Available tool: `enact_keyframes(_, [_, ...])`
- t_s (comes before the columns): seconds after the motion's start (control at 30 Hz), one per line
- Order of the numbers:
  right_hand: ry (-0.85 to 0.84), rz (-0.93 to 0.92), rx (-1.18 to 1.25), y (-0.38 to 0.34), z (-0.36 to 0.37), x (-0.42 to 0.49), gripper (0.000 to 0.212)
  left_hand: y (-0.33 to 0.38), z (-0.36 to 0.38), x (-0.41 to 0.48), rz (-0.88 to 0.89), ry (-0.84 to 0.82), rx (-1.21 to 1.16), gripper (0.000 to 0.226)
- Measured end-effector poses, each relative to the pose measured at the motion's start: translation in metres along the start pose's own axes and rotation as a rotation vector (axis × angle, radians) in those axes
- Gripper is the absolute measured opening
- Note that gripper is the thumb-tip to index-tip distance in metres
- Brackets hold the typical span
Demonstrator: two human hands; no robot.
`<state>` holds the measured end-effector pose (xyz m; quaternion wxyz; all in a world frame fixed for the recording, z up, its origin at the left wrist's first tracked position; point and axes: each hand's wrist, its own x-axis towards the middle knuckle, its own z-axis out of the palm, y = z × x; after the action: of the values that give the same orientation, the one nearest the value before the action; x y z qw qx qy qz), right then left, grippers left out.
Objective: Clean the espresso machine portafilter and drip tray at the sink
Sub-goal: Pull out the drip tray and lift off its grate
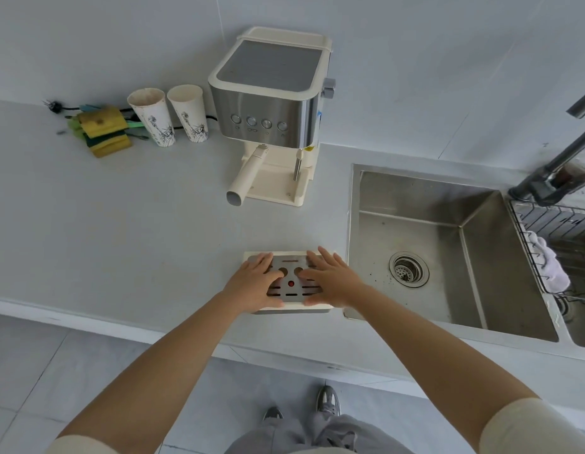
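The cream drip tray (pixel 289 253) with its steel grate and red float lies on the counter near the front edge, just left of the sink (pixel 445 247). My left hand (pixel 256 283) and my right hand (pixel 329 280) rest flat on the grate, fingers spread, thumbs along its near edge. Farther back stands the espresso machine (pixel 270 93). The cream-handled portafilter (pixel 247 176) is locked in under it, its handle pointing toward me and to the left.
Two paper cups (pixel 168 114) and a stack of yellow-green sponges (pixel 103 131) sit at the back left by a power cord. A dark faucet (pixel 553 168) leans over the sink. At the right, a wire rack (pixel 559 231) holds a white cloth.
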<state>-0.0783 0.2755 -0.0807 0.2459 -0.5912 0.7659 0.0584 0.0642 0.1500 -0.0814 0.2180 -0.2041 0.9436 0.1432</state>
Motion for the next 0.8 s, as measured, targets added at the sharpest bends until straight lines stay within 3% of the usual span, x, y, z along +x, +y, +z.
enact_keyframes(0.47, [-0.019,-0.055,0.026,0.002,-0.009,0.01,0.056,0.007,-0.012,-0.001,-0.013,0.014,0.016,0.048])
enact_keyframes(0.67, [0.044,-0.041,0.007,0.016,-0.025,0.006,0.06,0.017,-0.029,0.011,0.017,0.061,0.049,0.059])
enact_keyframes(0.8, [0.113,0.002,-0.016,0.038,-0.042,-0.002,0.06,0.03,-0.049,0.033,0.081,0.128,0.09,0.053])
